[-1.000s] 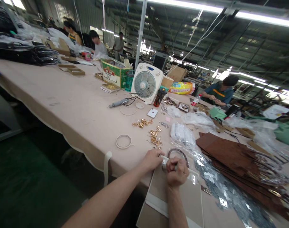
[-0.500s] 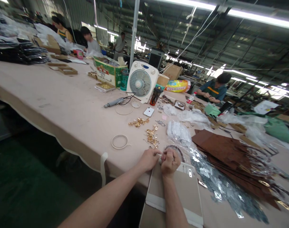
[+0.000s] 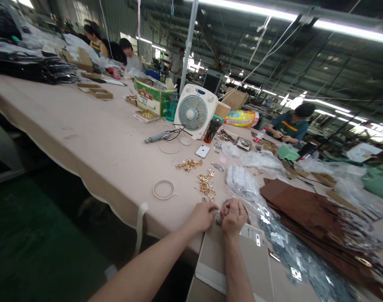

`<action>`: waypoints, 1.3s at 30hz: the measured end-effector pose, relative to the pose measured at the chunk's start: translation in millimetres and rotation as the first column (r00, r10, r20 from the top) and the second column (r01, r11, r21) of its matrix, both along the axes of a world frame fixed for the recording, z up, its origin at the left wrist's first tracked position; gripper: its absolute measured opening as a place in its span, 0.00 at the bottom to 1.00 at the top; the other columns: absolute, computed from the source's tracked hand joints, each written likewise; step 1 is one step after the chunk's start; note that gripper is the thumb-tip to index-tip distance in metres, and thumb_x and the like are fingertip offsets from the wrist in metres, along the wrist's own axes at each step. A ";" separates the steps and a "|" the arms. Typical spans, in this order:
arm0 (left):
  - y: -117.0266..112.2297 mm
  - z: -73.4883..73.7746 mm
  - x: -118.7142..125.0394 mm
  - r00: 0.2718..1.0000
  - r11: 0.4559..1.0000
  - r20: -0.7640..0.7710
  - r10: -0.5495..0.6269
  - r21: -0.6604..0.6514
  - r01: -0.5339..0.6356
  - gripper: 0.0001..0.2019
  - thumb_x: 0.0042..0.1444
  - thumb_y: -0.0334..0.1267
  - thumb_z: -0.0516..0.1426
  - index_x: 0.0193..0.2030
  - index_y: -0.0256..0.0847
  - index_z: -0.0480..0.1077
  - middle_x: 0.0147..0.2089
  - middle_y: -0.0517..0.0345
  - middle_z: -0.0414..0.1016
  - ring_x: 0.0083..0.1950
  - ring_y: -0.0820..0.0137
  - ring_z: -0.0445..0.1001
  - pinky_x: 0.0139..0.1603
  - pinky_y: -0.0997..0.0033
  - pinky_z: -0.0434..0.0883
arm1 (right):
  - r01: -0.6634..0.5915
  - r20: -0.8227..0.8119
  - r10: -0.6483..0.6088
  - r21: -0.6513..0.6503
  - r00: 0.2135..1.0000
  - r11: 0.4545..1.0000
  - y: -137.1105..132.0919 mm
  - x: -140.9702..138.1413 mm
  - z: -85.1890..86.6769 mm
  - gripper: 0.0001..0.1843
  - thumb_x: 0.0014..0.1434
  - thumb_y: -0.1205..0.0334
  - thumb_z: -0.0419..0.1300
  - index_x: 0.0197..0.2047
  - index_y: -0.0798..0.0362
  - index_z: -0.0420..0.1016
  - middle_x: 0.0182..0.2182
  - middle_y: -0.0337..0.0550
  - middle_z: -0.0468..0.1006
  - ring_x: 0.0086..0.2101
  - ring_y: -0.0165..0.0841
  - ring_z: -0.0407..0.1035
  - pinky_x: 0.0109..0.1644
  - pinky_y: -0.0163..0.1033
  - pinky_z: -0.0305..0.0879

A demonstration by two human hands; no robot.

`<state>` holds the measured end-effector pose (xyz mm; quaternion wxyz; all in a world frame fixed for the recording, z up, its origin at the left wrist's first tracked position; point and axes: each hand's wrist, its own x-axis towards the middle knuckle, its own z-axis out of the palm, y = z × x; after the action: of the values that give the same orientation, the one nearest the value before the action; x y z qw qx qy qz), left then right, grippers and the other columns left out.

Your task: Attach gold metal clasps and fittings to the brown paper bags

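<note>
My left hand (image 3: 205, 217) is closed in a pinch at the far edge of a beige panel with pale trim (image 3: 254, 264). Just right of it, my right hand (image 3: 234, 217) is curled with its fingers pressed together over the same edge. Small pieces between the fingertips are too blurred to name. A dark curved strap, partly hidden, shows behind my right hand. Beyond my fingers lies a pile of gold metal fittings (image 3: 207, 184), with a second gold pile (image 3: 190, 164) farther off. A slim metal plate (image 3: 258, 240) rests on the panel.
Brown leather pieces (image 3: 301, 209) and grey wrapped plates (image 3: 285, 239) lie to the right. A tape roll (image 3: 163, 189), a phone (image 3: 202, 151), a screwdriver-like power tool (image 3: 157, 137) and a box fan (image 3: 195, 111) are on the table. A co-worker (image 3: 290, 123) sits across it.
The view has shifted slightly, so most things sit farther right. My left fingers have drawn a little apart from my right hand, which stays curled at the panel edge.
</note>
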<state>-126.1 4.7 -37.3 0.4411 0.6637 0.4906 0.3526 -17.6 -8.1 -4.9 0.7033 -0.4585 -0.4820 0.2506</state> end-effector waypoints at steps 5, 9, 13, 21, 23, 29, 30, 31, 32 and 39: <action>-2.4 3.4 -0.5 1.000 1.000 -0.016 0.020 0.007 -0.020 0.15 0.58 0.31 0.57 0.46 0.45 0.83 0.48 0.57 0.85 0.51 0.64 0.80 0.56 0.69 0.72 | -0.027 -0.079 0.040 0.165 0.996 0.986 -5.3 0.3 17.2 0.21 0.71 0.54 0.56 0.25 0.50 0.60 0.16 0.27 0.57 0.15 0.23 0.53 0.17 0.29 0.51; -2.1 2.7 -0.5 1.000 1.000 -0.016 0.007 0.003 -0.007 0.15 0.59 0.31 0.56 0.47 0.46 0.83 0.47 0.58 0.85 0.51 0.64 0.80 0.56 0.71 0.72 | 0.025 -0.038 -0.019 0.185 0.999 0.982 -8.4 -3.2 14.3 0.21 0.70 0.54 0.57 0.25 0.50 0.61 0.16 0.28 0.59 0.16 0.24 0.55 0.20 0.31 0.52; -3.5 3.4 0.0 1.000 1.000 -0.013 -0.003 0.008 0.003 0.16 0.59 0.32 0.57 0.49 0.44 0.82 0.47 0.56 0.85 0.49 0.64 0.81 0.56 0.69 0.73 | -0.037 -0.084 0.039 0.027 0.996 0.999 -5.4 -3.0 -7.5 0.24 0.68 0.50 0.59 0.23 0.49 0.59 0.16 0.28 0.59 0.15 0.24 0.53 0.18 0.31 0.50; -0.3 1.7 -0.9 0.999 0.998 -0.043 0.013 0.055 -0.011 0.17 0.58 0.33 0.55 0.50 0.42 0.81 0.53 0.53 0.84 0.54 0.62 0.81 0.59 0.66 0.74 | 0.001 -0.460 -0.009 -0.018 0.888 1.000 -31.4 12.1 -12.0 0.22 0.67 0.48 0.59 0.26 0.50 0.61 0.17 0.26 0.57 0.15 0.23 0.51 0.16 0.28 0.49; -3.4 0.0 -0.1 0.999 0.997 -0.051 -0.017 0.070 0.021 0.19 0.59 0.36 0.54 0.53 0.39 0.80 0.53 0.50 0.83 0.54 0.60 0.81 0.59 0.62 0.74 | 0.029 -0.511 -0.042 -0.033 0.859 0.999 -49.7 14.8 -14.1 0.23 0.66 0.46 0.60 0.26 0.50 0.61 0.16 0.26 0.58 0.15 0.23 0.51 0.16 0.28 0.48; 6.5 -24.8 3.7 0.986 0.979 -0.157 0.051 0.204 -0.018 0.24 0.62 0.53 0.51 0.55 0.45 0.78 0.55 0.54 0.83 0.56 0.54 0.80 0.60 0.54 0.76 | 0.044 -0.639 -0.125 -0.141 0.759 0.989 -78.6 42.1 -27.4 0.28 0.59 0.35 0.64 0.27 0.50 0.62 0.15 0.25 0.57 0.13 0.21 0.47 0.15 0.28 0.45; 10.0 -28.8 5.0 0.984 0.972 -0.170 0.059 0.234 -0.018 0.24 0.62 0.55 0.51 0.55 0.45 0.78 0.56 0.54 0.82 0.57 0.54 0.80 0.61 0.53 0.75 | 0.080 -0.650 -0.164 -0.158 0.742 0.984 -81.4 53.8 -27.7 0.28 0.57 0.34 0.64 0.28 0.50 0.63 0.15 0.24 0.57 0.13 0.21 0.46 0.15 0.28 0.45; 12.3 -31.6 6.2 0.982 0.962 -0.178 0.066 0.271 -0.015 0.25 0.61 0.56 0.51 0.55 0.46 0.78 0.56 0.54 0.82 0.58 0.53 0.80 0.62 0.52 0.75 | 0.128 -0.652 -0.209 -0.169 0.729 0.977 -85.5 67.6 -27.1 0.28 0.57 0.34 0.65 0.28 0.50 0.63 0.15 0.24 0.57 0.13 0.21 0.47 0.15 0.28 0.45; 13.1 -33.3 6.9 0.980 0.952 -0.183 0.072 0.306 -0.013 0.25 0.61 0.57 0.52 0.54 0.46 0.78 0.57 0.54 0.81 0.58 0.53 0.79 0.63 0.52 0.75 | 0.186 -0.650 -0.257 -0.177 0.715 0.966 -91.1 83.0 -25.8 0.28 0.56 0.33 0.65 0.29 0.50 0.63 0.15 0.24 0.57 0.14 0.21 0.47 0.16 0.28 0.45; 4.0 -29.6 8.6 0.981 0.900 -0.170 0.088 0.435 -0.006 0.22 0.62 0.55 0.51 0.51 0.46 0.77 0.60 0.53 0.79 0.62 0.53 0.76 0.68 0.49 0.71 | 0.556 -0.405 -0.624 -0.287 0.668 0.780 -139.0 205.9 -25.7 0.27 0.57 0.34 0.62 0.38 0.51 0.66 0.20 0.25 0.64 0.15 0.23 0.55 0.16 0.29 0.50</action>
<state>-117.5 8.7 -67.0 0.2265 0.7628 0.4550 0.3999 188.3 -147.0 -30.7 0.8089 -0.5605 -0.0990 0.1472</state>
